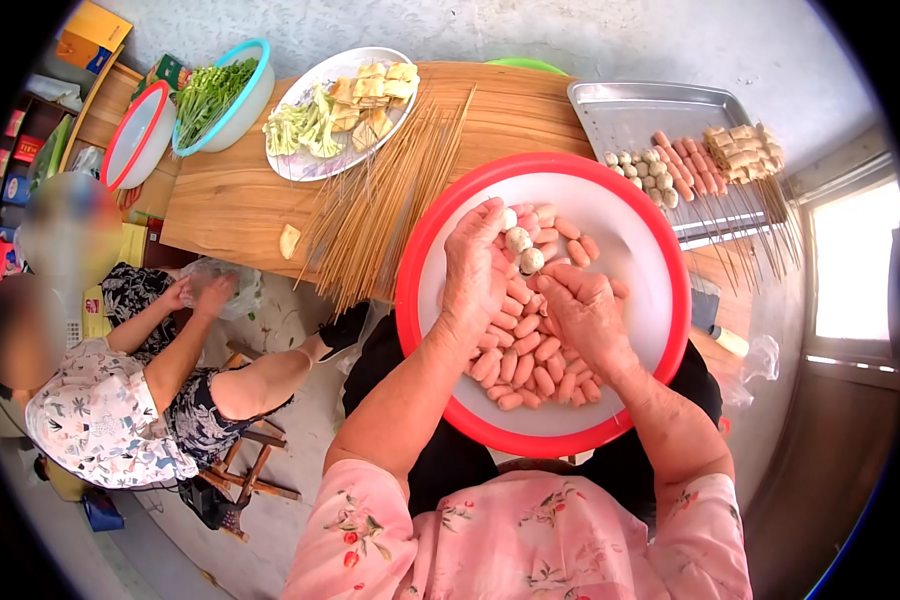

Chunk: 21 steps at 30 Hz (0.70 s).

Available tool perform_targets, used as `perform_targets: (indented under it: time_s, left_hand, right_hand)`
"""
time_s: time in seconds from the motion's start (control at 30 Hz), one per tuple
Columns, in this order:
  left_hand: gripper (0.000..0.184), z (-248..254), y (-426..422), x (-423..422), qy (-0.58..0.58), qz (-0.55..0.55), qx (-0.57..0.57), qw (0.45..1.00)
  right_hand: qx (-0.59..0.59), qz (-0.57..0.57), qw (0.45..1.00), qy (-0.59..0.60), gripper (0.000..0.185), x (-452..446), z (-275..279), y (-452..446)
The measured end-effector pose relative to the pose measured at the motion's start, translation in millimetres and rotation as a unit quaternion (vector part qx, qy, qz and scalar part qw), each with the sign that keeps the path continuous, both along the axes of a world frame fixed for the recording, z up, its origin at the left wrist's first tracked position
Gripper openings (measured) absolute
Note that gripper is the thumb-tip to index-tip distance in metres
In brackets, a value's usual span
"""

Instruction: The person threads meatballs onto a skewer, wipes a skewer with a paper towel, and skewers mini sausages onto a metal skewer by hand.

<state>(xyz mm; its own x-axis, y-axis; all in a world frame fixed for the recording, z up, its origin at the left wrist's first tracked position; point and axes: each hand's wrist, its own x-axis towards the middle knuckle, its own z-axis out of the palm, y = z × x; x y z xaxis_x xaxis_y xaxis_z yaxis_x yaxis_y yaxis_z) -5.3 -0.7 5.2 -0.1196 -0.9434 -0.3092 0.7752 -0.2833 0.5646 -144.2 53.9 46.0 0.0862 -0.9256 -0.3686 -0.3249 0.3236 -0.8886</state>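
Observation:
A white basin with a red rim (425, 400) rests on my lap, holding many small pink sausages (530, 365). Above them, my left hand (478, 265) has its fingers curled round the upper end of a row of pale speckled balls (518, 239). My right hand (585, 312) is pinched just below the lowest ball, at what looks like a thin skewer; the skewer itself is mostly hidden. The balls lie in line between the two hands.
Bare skewers (390, 190) lie on the wooden table (220, 215), left of the basin. Behind are a food plate (280, 165) and a greens bowl (260, 95). At right, a metal tray (610, 110) holds filled skewers. Another person (110, 410) sits at left, handling a plastic bag.

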Motion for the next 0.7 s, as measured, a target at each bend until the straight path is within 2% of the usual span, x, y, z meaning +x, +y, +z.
perform_targets:
  time_s: [0.07, 0.13, 0.17, 0.2, 0.27, 0.33, 0.43, 0.47, 0.53, 0.6, 0.63, 0.67, 0.7]
  left_hand:
    - [0.013, -2.8, -1.7, -3.3, -0.008, 0.007, 0.002, 1.000]
    - [0.014, 0.9, -2.7, -1.3, 0.011, 0.020, -0.021, 1.000]
    - [0.016, 0.0, -4.3, 0.1, 0.024, -0.012, -0.054, 0.998]
    - [0.019, -1.0, -6.5, 3.0, 0.033, -0.043, -0.087, 0.995]
    - [0.026, 6.3, -2.2, 1.8, 0.051, -0.004, 0.006, 0.999]
    - [0.037, 2.8, -1.7, 2.3, 0.063, -0.002, 0.005, 0.998]
    - [0.041, 2.7, 3.0, 4.8, 0.059, -0.025, 0.003, 0.998]
    - [0.041, 5.0, 3.1, 2.5, 0.059, -0.018, 0.002, 0.998]
    - [0.038, 5.5, 0.2, -1.7, 0.030, 0.009, 0.022, 0.999]
    - [0.038, 2.5, 1.0, 0.1, 0.054, 0.017, 0.006, 0.998]
    - [0.037, 0.1, -1.2, 3.7, 0.060, 0.020, 0.005, 0.998]
    - [0.036, -4.6, -3.2, 1.5, 0.074, 0.011, 0.009, 0.997]
    - [0.033, -10.1, -4.9, 4.0, 0.159, -0.024, -0.015, 0.987]
  right_hand:
    - [-0.104, 0.005, 0.993, 0.048, 0.016, -1.2, -18.5, -0.4]
    - [-0.104, 0.016, 0.994, 0.043, 0.014, -2.5, -13.0, -2.0]
    - [-0.101, 0.020, 0.994, 0.040, 0.013, -0.9, -13.0, -2.3]
    - [-0.139, 0.005, 0.990, -0.011, 0.010, 2.1, -22.5, -1.1]
    - [-0.112, 0.004, 0.994, -0.005, 0.009, 5.9, -20.2, 1.2]
    - [-0.115, 0.023, 0.993, -0.001, 0.009, 7.5, -18.2, 2.8]
    - [-0.151, 0.038, 0.987, 0.033, 0.010, 10.3, -24.2, 4.9]
    - [-0.183, 0.039, 0.981, 0.059, 0.011, 9.4, -28.3, 5.8]
    - [-0.198, 0.043, 0.979, 0.032, 0.012, 12.5, -39.0, 5.2]
    - [-0.109, -0.004, 0.990, -0.085, 0.012, 13.7, -41.2, 9.8]
    - [-0.072, 0.009, 0.996, -0.053, 0.015, 18.1, -25.3, 11.8]
    - [-0.161, 0.064, 0.985, 0.011, 0.014, 16.3, -20.4, 9.3]
    - [-0.139, 0.057, 0.989, 0.014, 0.014, 16.6, -15.7, 10.4]
